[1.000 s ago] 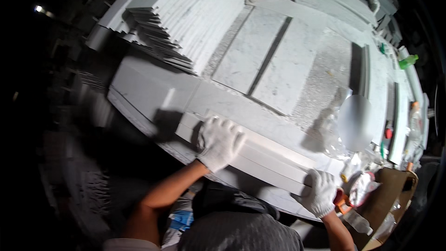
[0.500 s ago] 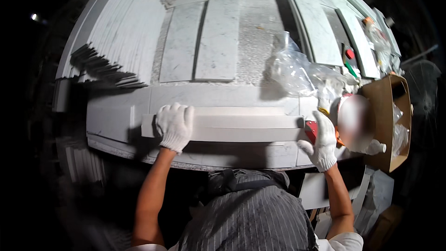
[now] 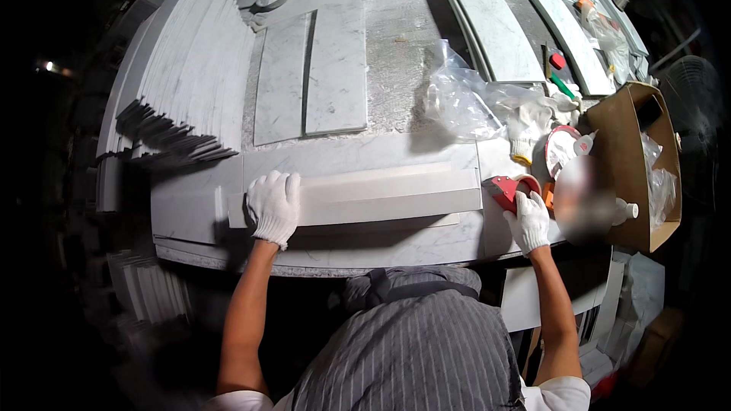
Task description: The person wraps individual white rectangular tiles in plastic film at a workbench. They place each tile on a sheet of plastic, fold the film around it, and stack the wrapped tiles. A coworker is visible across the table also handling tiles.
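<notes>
A long narrow white box, or a stack of flat white strips, lies crosswise along the near edge of the worktable. White-gloved, my left hand grips it near its left end, with the fingers curled over the far side. Beyond the box's right end is a red tape dispenser with a roll on it. My right hand, also gloved, has its fingers closed on the dispenser's near right side. Part of the dispenser is hidden by those fingers.
Many marble-look slabs stand stacked at the left. Two flat panels lie mid-table. Clear plastic bags, a spare glove and a red-rimmed round container sit at the right, beside an open cardboard box.
My right hand has gone from open beside the tape dispenser to closed on it. My left hand stays on the white box, which now lies slightly tilted. The whole view has shifted a little.
</notes>
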Available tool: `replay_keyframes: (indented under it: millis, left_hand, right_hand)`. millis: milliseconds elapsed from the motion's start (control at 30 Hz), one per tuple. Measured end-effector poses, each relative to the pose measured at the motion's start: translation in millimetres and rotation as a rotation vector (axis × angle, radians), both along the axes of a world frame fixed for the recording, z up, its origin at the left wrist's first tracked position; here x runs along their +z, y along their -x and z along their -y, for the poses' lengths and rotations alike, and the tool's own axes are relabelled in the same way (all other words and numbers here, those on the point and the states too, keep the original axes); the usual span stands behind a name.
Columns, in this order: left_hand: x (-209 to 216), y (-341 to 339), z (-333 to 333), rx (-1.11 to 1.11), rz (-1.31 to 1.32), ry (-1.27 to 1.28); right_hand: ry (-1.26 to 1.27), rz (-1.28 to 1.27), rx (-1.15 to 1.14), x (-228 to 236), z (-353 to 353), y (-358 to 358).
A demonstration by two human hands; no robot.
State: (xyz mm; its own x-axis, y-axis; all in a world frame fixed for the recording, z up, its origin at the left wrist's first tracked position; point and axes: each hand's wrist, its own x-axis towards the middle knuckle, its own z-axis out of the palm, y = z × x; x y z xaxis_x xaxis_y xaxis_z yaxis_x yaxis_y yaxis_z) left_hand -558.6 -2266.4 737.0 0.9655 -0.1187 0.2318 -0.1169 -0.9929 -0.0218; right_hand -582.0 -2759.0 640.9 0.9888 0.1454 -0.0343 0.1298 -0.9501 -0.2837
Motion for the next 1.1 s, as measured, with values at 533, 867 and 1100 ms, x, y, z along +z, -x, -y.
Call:
replay_keyframes:
  millis: [533,867,1100]
  left_hand:
    - [14,-4,-5,0.106,0.018,0.169]
    - [1,8,-13,0.11,0.22,0.305]
    - [9,36,11,0.166,0.123,1.375]
  right_hand:
    - [-1.119,-0.608,0.428,174,-157,-61]
    - [-1.098,-1.049,0.392,139,-234,-90]
    - [-0.866,-0.962,0.495,139,-228,-92]
